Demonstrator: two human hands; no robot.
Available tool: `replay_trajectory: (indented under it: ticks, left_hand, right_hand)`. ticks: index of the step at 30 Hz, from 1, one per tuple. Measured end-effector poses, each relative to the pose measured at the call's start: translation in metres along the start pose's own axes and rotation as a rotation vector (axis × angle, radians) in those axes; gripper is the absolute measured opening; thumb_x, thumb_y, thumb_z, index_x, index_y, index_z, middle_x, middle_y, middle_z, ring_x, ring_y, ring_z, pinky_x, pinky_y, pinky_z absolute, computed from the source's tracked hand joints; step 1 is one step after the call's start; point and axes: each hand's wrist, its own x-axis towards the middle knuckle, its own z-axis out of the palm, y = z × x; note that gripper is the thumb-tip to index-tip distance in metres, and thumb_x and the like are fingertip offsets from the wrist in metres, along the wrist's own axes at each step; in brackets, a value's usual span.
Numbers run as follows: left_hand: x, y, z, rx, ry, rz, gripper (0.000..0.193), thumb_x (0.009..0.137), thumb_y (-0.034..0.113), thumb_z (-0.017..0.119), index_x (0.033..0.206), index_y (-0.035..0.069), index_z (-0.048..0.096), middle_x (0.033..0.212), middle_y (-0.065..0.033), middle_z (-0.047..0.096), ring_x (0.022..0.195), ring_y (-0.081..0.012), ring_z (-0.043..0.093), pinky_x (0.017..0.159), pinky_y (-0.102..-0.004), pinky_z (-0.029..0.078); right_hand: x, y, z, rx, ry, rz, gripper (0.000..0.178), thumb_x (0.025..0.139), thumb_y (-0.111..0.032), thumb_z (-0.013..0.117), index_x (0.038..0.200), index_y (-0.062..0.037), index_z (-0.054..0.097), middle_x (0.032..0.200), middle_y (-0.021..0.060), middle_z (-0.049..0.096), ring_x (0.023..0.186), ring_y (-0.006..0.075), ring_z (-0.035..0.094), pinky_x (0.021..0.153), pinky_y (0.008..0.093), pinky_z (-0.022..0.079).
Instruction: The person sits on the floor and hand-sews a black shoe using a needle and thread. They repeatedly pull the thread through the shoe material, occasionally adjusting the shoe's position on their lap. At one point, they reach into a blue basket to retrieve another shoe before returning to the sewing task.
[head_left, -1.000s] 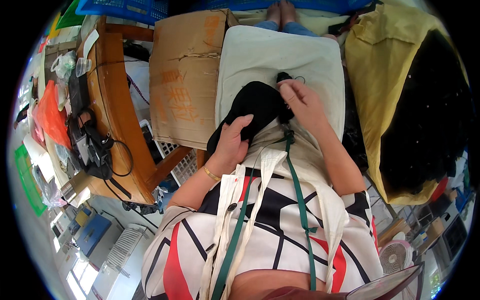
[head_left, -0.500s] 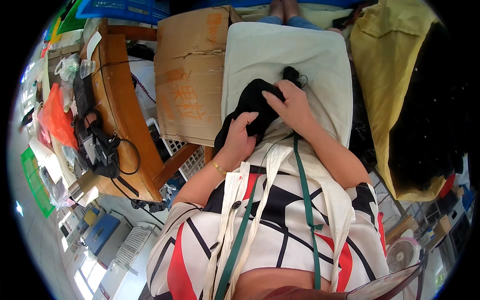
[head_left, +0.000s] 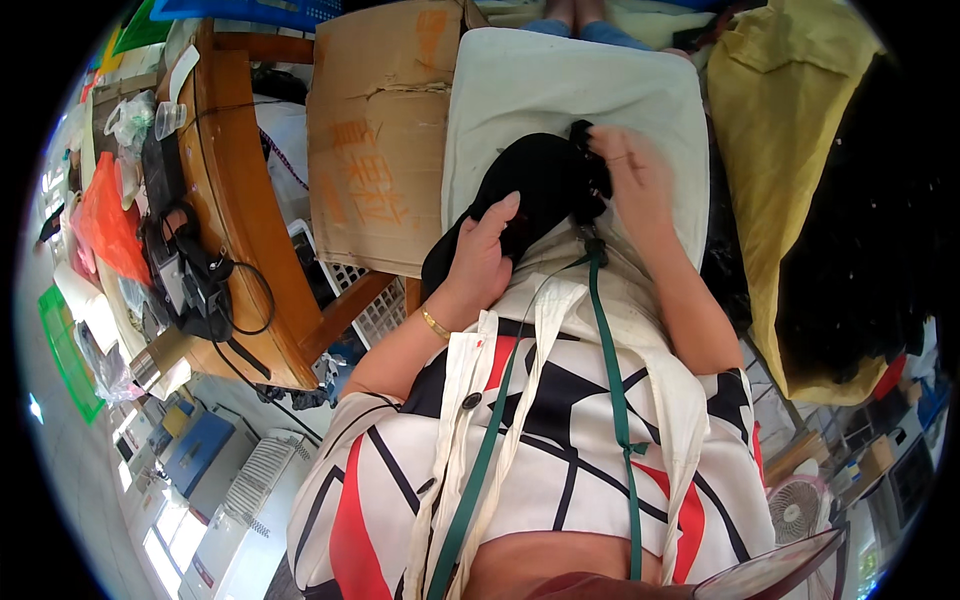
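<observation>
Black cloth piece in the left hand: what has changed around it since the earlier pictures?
The right hand has come off the black cloth piece and moved right; its blurred fingers are again near the small black bunch, contact unclear. The left hand keeps its hold; the cardboard box stayed.

I'm gripping a rounded black cloth piece (head_left: 537, 175), matt and soft-looking, over a creased off-white cloth cover (head_left: 585, 75). My gold-coloured metal bangle (head_left: 434, 322) gleams! Brown cardboard box (head_left: 380, 150), dull; orange-brown wooden frame (head_left: 235, 200), smooth, faintly glossy; wrinkled yellow sack (head_left: 765, 150), perhaps plastic, hard to tell.
</observation>
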Motion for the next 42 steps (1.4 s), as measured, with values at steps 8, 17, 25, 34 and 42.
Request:
replay_trajectory:
  ticks: [8,17,25,34,42]
  left_hand:
    - [-0.006,0.006,0.030,0.023,0.020,0.070,0.023,0.090,0.008,0.068,0.112,0.003,0.067,0.109,-0.0054,0.070,0.101,-0.0133,0.064,0.089,-0.0297,0.050]
    - [-0.004,0.006,0.026,0.003,0.007,0.093,0.022,0.089,0.008,0.069,0.110,0.003,0.068,0.103,-0.0039,0.070,0.094,-0.0117,0.064,0.088,-0.0282,0.049]
    - [-0.001,0.003,0.020,0.003,0.019,0.077,0.020,0.086,0.009,0.072,0.105,0.003,0.069,0.100,-0.0030,0.070,0.093,-0.0109,0.063,0.088,-0.0285,0.048]
    - [-0.004,0.007,0.024,-0.002,0.028,0.062,0.018,0.086,0.009,0.073,0.102,0.003,0.069,0.099,-0.0027,0.070,0.092,-0.0107,0.063,0.088,-0.0288,0.048]
    - [-0.005,0.004,0.024,0.036,0.017,0.083,0.022,0.087,0.009,0.071,0.108,0.002,0.068,0.103,-0.0033,0.069,0.095,-0.0111,0.063,0.090,-0.0289,0.048]
  right_hand:
    - [-0.033,-0.032,-0.005,0.330,-0.161,0.244,0.016,0.098,-0.008,0.058,0.111,-0.0007,0.062,0.088,0.0057,0.068,0.083,0.0101,0.065,0.077,0.0235,0.052]
    - [-0.045,-0.025,0.010,-0.160,-0.296,0.113,0.012,0.089,-0.014,0.066,0.092,-0.0032,0.065,0.068,0.0059,0.061,0.057,0.0124,0.056,0.054,0.0289,0.044]
    - [-0.049,-0.043,0.014,-0.010,-0.373,0.379,0.014,0.091,-0.011,0.060,0.102,-0.0035,0.063,0.069,0.0055,0.061,0.057,0.0088,0.051,0.054,0.0259,0.042]
    - [-0.048,-0.035,0.013,-0.049,-0.391,0.291,0.016,0.090,-0.010,0.060,0.104,-0.0028,0.064,0.070,0.0053,0.061,0.057,0.0084,0.049,0.054,0.0252,0.041]
    - [-0.043,-0.046,0.009,0.009,-0.428,0.427,0.013,0.090,-0.010,0.059,0.098,-0.0010,0.065,0.070,0.0036,0.061,0.057,0.0074,0.052,0.054,0.0252,0.043]
